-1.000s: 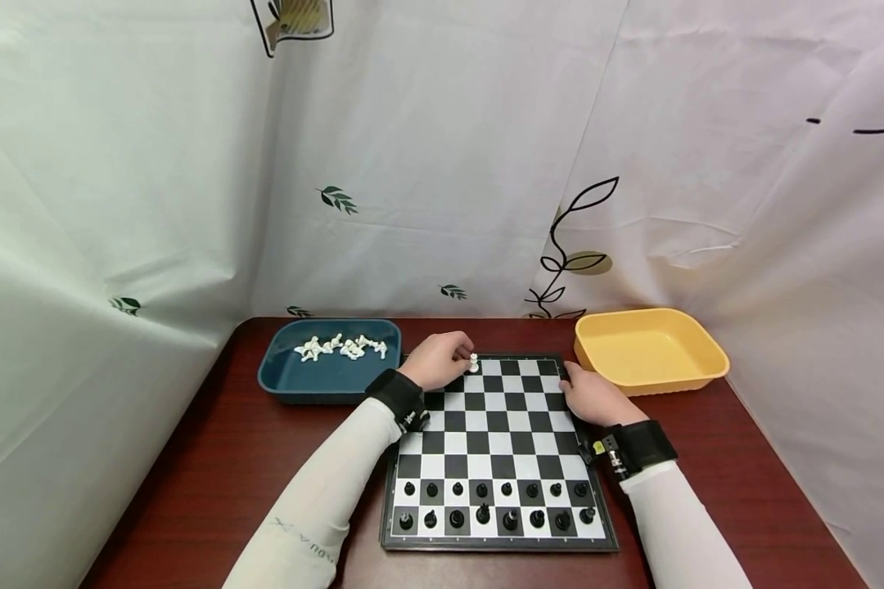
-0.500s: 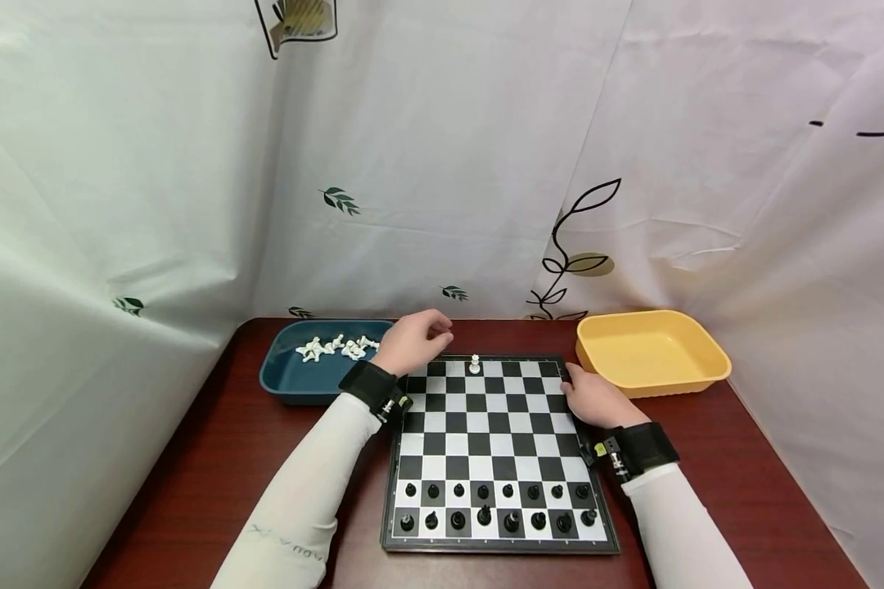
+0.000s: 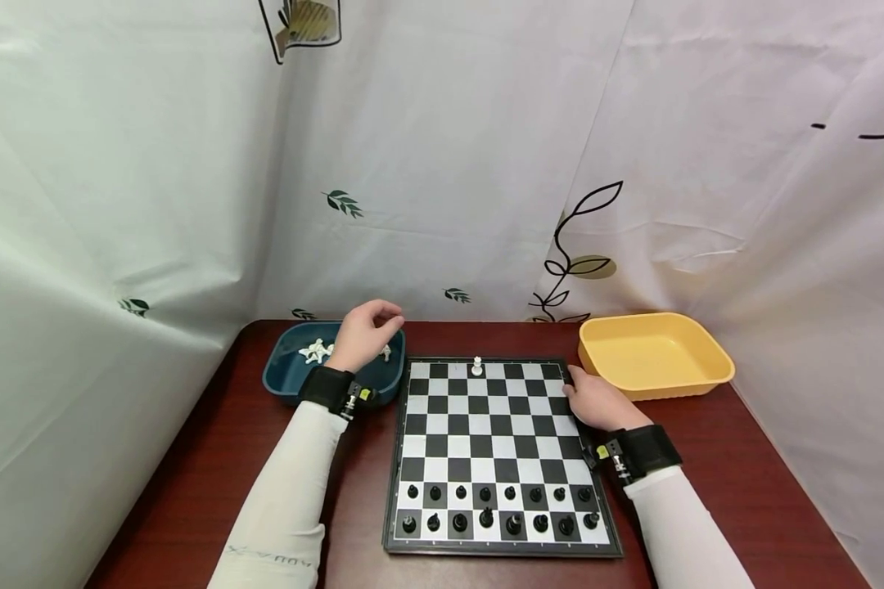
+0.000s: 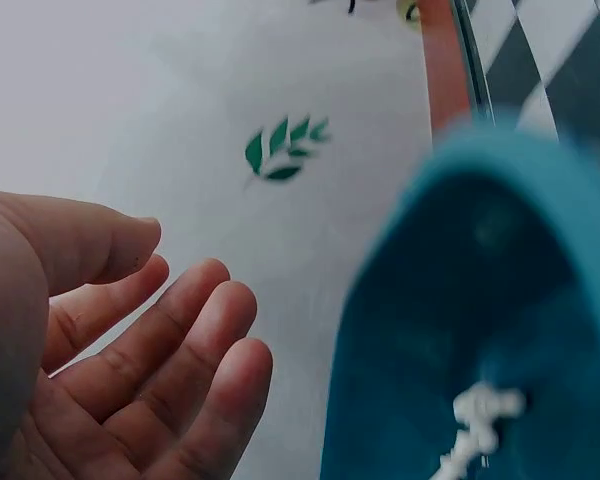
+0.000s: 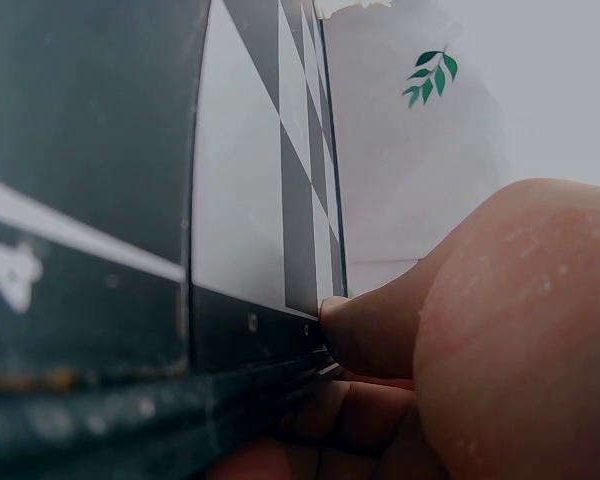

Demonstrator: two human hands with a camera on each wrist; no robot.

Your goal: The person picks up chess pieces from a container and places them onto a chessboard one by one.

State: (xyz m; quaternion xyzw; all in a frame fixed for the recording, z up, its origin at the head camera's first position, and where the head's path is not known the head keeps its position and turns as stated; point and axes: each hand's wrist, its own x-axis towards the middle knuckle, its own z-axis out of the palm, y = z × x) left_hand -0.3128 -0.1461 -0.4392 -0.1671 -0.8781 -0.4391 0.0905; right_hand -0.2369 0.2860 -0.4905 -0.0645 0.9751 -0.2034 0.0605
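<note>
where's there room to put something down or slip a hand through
Free: the chessboard between the lone white piece and the black pieces; inside the yellow tray; the table left of the left sleeve, nearer than the blue tray. Crowded: the two nearest board rows, and the blue tray, holding loose white pieces, the left hand above.

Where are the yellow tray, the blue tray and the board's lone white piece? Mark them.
Yellow tray (image 3: 648, 361): head view, bare floor.
Blue tray (image 3: 287, 374): head view, bare inside.
White piece (image 3: 477, 368): head view, its body.
</note>
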